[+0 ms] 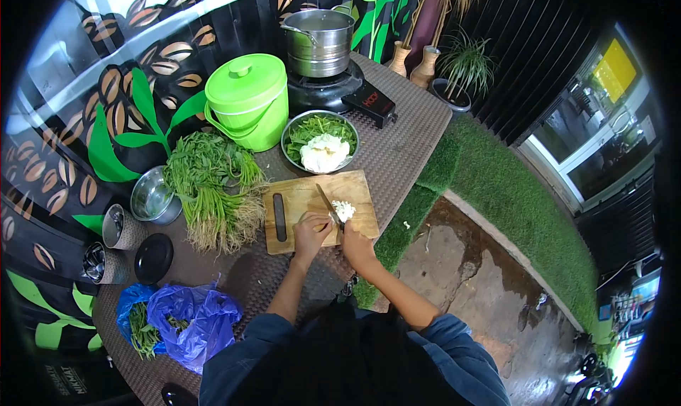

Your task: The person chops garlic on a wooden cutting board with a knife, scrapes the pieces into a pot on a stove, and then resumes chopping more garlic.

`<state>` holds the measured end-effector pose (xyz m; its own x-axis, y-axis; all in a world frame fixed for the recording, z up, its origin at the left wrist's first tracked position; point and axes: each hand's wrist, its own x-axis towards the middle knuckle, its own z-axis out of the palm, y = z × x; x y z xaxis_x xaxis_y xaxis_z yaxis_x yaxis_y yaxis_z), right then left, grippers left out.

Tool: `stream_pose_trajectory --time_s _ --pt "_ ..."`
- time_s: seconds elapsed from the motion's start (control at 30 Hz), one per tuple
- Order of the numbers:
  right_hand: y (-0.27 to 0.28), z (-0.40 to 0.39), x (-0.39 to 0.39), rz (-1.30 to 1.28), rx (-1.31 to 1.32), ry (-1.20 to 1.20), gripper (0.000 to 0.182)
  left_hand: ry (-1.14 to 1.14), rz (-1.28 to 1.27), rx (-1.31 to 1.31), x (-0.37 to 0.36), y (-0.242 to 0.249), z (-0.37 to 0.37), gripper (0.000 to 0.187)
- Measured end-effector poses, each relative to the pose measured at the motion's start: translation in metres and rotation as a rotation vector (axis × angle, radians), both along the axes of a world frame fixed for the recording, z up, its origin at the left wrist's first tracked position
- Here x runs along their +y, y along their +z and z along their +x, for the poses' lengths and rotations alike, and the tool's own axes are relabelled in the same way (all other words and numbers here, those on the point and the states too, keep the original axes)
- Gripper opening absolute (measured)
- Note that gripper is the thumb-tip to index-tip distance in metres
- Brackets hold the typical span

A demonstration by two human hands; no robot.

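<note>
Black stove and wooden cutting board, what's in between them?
In the head view, a metal bowl lies between the stove and the cutting board, holding leafy greens with a white heap on top.

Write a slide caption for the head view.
Right hand holding a knife over a wooden board, left hand close by, chopped white bits alongside, leafy greens beside the board.

On the brown woven-textured table [404, 147] I see a rectangular wooden cutting board [357, 185]; beside it are a round metal bowl [293, 163] and a leafy green bunch [213, 168], farther a lime-green lidded bucket [248, 108].
</note>
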<state>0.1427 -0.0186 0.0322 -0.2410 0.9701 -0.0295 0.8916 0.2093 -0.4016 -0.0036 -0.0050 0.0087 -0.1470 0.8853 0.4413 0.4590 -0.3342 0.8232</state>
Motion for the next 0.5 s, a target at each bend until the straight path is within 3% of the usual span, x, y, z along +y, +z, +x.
stream_pose_trajectory --time_s 0.17,0.33,0.5 --pt "0.038 0.001 0.006 -0.086 0.000 0.034 0.019 0.006 -0.015 0.037 0.003 0.000 0.000 0.009" --pt "0.026 -0.011 -0.009 -0.079 0.004 -0.011 0.016 -0.008 -0.039 -0.018 0.002 -0.002 -0.002 0.009" --pt "0.002 -0.015 -0.018 0.185 -0.169 -0.004 0.009 -0.010 -0.055 0.008 0.000 -0.001 -0.002 0.010"
